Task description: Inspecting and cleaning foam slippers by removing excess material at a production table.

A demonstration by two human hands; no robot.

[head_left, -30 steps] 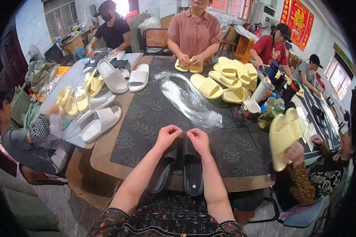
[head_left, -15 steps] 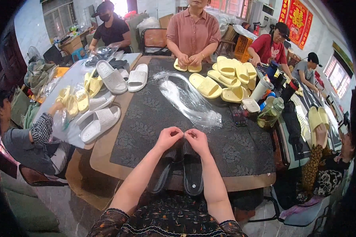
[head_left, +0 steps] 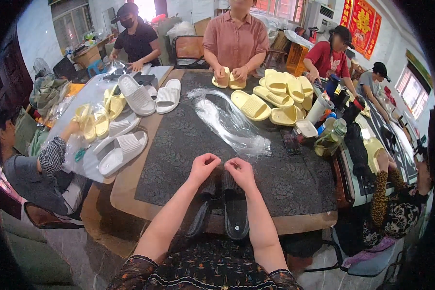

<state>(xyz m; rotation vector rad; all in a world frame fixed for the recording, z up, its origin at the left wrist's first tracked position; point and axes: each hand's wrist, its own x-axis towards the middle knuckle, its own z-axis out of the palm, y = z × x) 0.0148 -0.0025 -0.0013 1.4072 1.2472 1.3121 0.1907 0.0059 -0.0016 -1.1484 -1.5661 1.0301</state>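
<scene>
Two black slippers [head_left: 227, 205] lie at the near edge of the table [head_left: 130, 179]; left hand [head_left: 204, 166] and right hand [head_left: 240, 173] pinch their tops shut-fingered.

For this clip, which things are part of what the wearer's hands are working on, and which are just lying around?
In hand:
left hand and right hand, both on the black slippers

Lying about:
clear plastic bag
yellow slippers
white slippers
jar
white cup

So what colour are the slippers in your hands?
Black slippers, held by both hands; the head view shows them best.
</scene>
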